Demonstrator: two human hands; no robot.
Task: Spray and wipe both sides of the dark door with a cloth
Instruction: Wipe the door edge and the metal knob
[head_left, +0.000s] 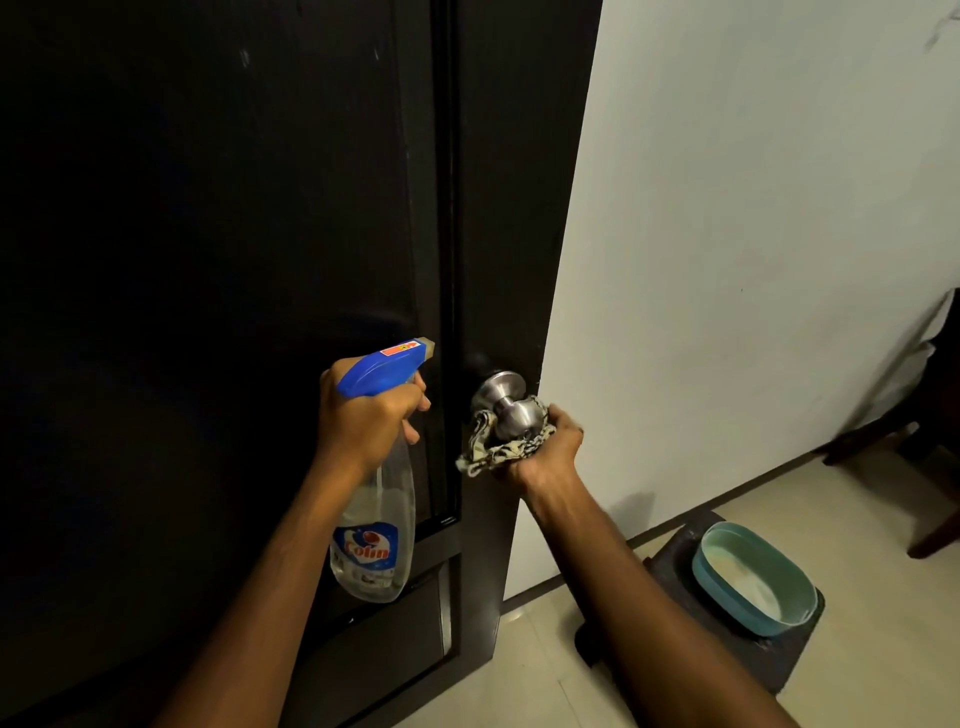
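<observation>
Left hand is wrapped round the neck of the spray bottle, blue nozzle aimed at the dark door near its latch edge. Right hand grips the patterned cloth, bunched against the steel knob. Over by the wall, a teal tub sits on a dark stool.

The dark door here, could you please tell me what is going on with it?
A person is cleaning the dark door. Their left hand grips a Colin spray bottle, its nozzle pointing towards the door's knob side. Their right hand holds a patterned cloth bunched against the steel door knob. A teal basin sits on a dark stool by the wall.
</observation>
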